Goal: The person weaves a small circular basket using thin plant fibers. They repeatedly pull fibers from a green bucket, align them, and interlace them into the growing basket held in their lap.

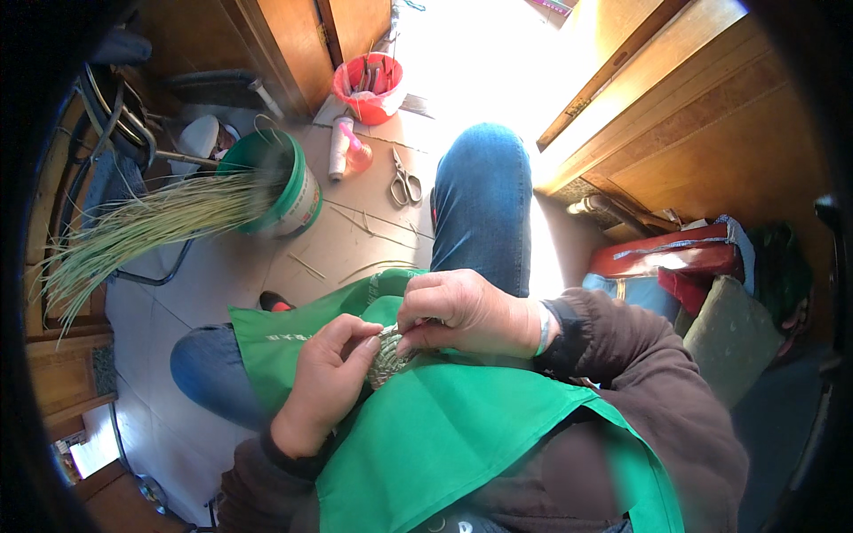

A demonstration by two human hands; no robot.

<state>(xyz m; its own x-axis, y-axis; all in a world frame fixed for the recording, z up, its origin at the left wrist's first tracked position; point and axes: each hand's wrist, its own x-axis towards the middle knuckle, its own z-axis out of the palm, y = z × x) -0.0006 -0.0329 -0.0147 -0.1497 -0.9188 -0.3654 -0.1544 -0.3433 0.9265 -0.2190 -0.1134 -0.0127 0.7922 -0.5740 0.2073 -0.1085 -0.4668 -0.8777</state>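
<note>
Between my hands, above my lap, is a small piece of woven straw work (388, 358), greenish and pale, its rows curving. My left hand (333, 376) pinches its left edge between thumb and forefinger. From the other side my right hand (453, 316) grips its upper edge, fingers bent; what lies inside those fingers is hidden. A green apron (453, 426) covers my lap, and part of the woven piece is hidden against it.
Long green straw stalks (166, 213) stick out of a green bucket (296, 200) lying tilted at the left. Scissors (404, 181), a thread spool (338, 150), a pink spray bottle (358, 152) and loose stalks (363, 223) lie ahead on the tiles. A red bin (373, 106) stands farther off; bags (666, 256) are piled right.
</note>
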